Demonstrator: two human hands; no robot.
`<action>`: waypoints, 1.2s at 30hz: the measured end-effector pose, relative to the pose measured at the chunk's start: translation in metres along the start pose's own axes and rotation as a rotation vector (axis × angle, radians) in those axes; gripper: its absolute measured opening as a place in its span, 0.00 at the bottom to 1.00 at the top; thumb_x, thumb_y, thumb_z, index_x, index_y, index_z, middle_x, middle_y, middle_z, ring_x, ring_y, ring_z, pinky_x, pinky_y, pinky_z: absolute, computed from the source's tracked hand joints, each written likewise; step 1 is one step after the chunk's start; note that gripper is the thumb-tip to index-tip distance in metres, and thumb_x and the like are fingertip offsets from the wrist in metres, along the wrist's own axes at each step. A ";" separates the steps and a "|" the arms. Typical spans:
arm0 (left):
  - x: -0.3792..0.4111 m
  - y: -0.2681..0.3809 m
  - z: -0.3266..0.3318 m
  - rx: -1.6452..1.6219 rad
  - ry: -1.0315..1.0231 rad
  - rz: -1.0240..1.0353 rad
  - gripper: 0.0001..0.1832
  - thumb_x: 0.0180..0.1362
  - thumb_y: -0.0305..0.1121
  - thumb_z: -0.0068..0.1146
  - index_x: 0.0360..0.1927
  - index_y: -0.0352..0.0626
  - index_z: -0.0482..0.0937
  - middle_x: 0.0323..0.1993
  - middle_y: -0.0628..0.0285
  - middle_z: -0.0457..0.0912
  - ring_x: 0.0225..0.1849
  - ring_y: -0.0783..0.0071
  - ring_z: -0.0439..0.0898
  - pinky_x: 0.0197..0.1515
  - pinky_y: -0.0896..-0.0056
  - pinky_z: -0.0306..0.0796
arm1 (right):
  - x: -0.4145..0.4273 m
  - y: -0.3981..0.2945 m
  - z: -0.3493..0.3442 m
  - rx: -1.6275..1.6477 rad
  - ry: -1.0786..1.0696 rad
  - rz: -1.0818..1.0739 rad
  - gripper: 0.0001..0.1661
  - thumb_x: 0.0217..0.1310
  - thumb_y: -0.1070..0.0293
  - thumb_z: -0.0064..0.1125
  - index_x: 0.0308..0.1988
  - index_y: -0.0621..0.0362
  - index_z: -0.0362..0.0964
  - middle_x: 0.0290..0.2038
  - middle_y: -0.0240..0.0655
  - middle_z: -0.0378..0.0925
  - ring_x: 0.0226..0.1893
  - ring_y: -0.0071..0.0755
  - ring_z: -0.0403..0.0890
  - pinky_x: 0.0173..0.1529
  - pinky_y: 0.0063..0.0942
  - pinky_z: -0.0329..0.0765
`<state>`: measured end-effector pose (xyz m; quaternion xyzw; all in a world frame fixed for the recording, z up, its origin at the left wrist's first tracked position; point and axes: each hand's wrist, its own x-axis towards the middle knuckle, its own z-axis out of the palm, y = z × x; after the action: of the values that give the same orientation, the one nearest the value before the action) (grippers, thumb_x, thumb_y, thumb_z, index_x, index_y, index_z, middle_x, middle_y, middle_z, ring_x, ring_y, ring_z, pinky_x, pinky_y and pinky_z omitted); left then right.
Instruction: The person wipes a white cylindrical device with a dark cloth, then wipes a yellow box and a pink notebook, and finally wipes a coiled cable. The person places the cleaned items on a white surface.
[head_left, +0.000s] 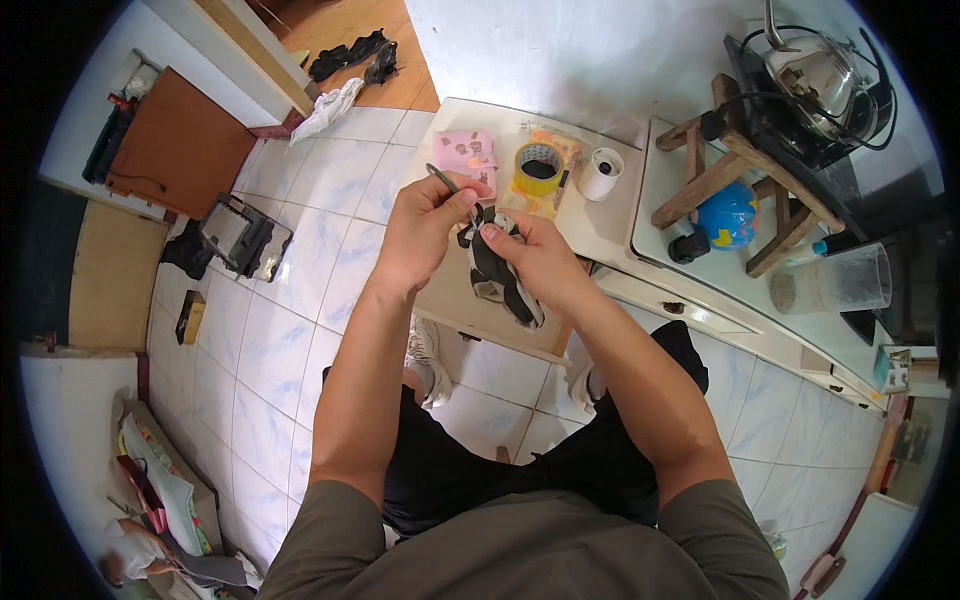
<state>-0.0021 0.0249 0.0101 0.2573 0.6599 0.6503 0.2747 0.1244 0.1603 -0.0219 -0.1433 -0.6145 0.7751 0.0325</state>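
Observation:
Between thumb and fingers, my left hand (424, 229) pinches a thin grey curved cord or rod (442, 176), whose far end arcs up beyond the fingers. Its other end runs to the top of a bunched black, grey and cream patterned cloth (491, 274). That cloth is gripped near its top by my right hand (544, 259), and the rest hangs down. Both hands are close together above a pulled-out drawer (442, 296). Just beyond them on the cabinet top lie a pink snap-closure notebook or wallet (461, 150) and a roll of yellow tape (538, 171) on an orange-yellow packet (564, 146).
A white cylinder (601, 174) stands right of the tape. Farther right, a wooden stool (701, 187) bears a metal kettle (814, 79); a small globe (727, 216) sits beneath it. A clear container (832, 281) lies nearby. A black case (244, 236) is on the floor; a person (161, 555) reclines lower left.

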 end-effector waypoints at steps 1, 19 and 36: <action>0.002 -0.002 -0.004 -0.046 -0.011 -0.019 0.09 0.74 0.28 0.59 0.48 0.34 0.86 0.38 0.67 0.85 0.39 0.82 0.78 0.46 0.76 0.74 | 0.001 -0.002 0.000 0.010 -0.015 0.007 0.14 0.79 0.63 0.59 0.53 0.61 0.80 0.37 0.25 0.83 0.35 0.15 0.78 0.40 0.22 0.77; 0.017 -0.012 -0.086 -0.659 0.416 -0.171 0.22 0.82 0.45 0.43 0.58 0.35 0.78 0.34 0.66 0.81 0.40 0.70 0.80 0.53 0.62 0.78 | -0.010 -0.006 -0.022 -1.049 -0.200 0.117 0.20 0.68 0.52 0.63 0.51 0.53 0.84 0.43 0.45 0.88 0.49 0.56 0.86 0.54 0.50 0.81; 0.000 0.000 -0.025 -0.689 0.019 -0.130 0.14 0.82 0.35 0.41 0.50 0.38 0.76 0.54 0.47 0.85 0.60 0.54 0.84 0.69 0.49 0.77 | 0.003 0.011 -0.007 -0.387 -0.009 -0.130 0.16 0.76 0.60 0.61 0.54 0.58 0.80 0.34 0.34 0.84 0.37 0.30 0.83 0.43 0.32 0.80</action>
<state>-0.0195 0.0066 0.0101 0.1010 0.4191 0.8184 0.3799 0.1246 0.1645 -0.0347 -0.1037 -0.7602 0.6392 0.0516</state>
